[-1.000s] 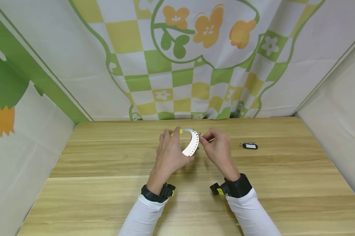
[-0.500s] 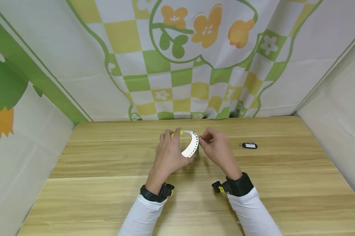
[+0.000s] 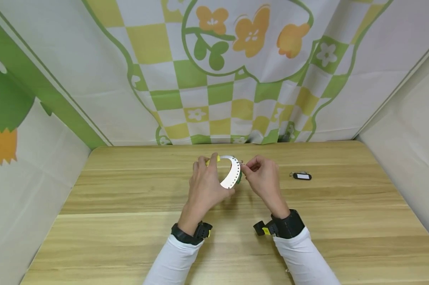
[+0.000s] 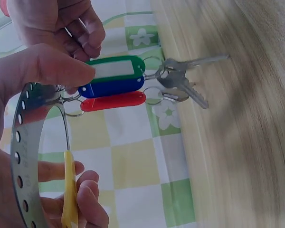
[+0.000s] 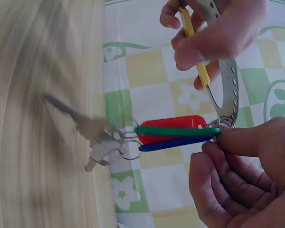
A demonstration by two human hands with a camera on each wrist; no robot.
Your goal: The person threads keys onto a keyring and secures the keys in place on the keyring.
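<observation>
My left hand (image 3: 205, 186) grips a curved metal key holder (image 3: 231, 174) with a row of holes along its outer edge. Its fingers wrap the yellow handle (image 4: 70, 190), and the thumb lies at the holed edge. At that edge the thumb and fingers of my right hand (image 3: 265, 180) pinch a small ring; whether it passes through a hole is hidden. From the holder hang a green key tag (image 5: 171, 130), a blue key tag (image 5: 178, 143) and a red key tag (image 5: 187, 122). Silver keys (image 4: 178, 78) dangle from the tags above the table.
A black key tag (image 3: 302, 176) with a white label and a ring lies on the wooden table (image 3: 129, 198), right of my right hand. A patterned curtain (image 3: 219, 95) hangs behind the table's far edge. A tiny pale object (image 3: 287, 270) shows beside the right sleeve.
Both hands stay at nearly the same spot, with the right fingertips still at the holder's edge. The hanging tags have swung, and a green tag now shows beneath the holder.
</observation>
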